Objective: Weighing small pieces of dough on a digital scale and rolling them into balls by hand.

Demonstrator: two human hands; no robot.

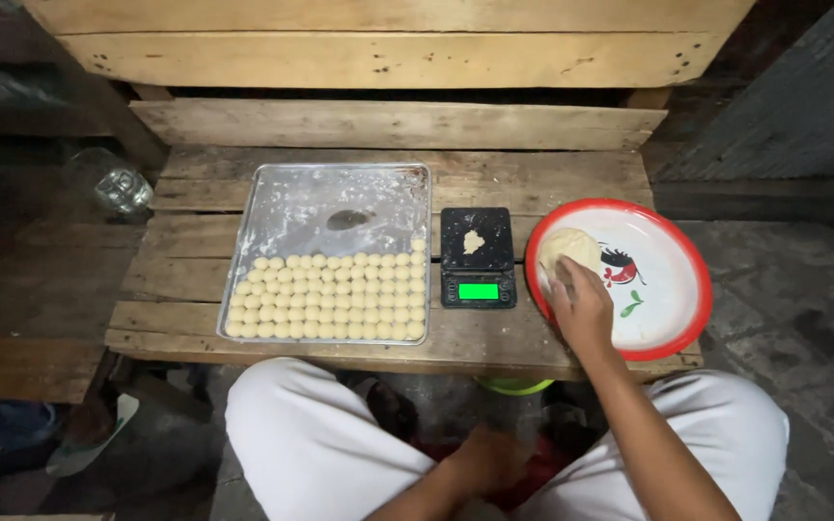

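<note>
One screen only: small rectangular display, lit bright green, on front edge of black scale, frame centre, btwn metal tray and red-rimmed plate. No packages, labels, signs.

1 tray, 1 scale (1 plate)

view: single head-worn camera | position: above the seated person's lap | facing: steeply down and forward | range: close over the wooden tabletop | covers: knees to back planks | shared: no second view
</note>
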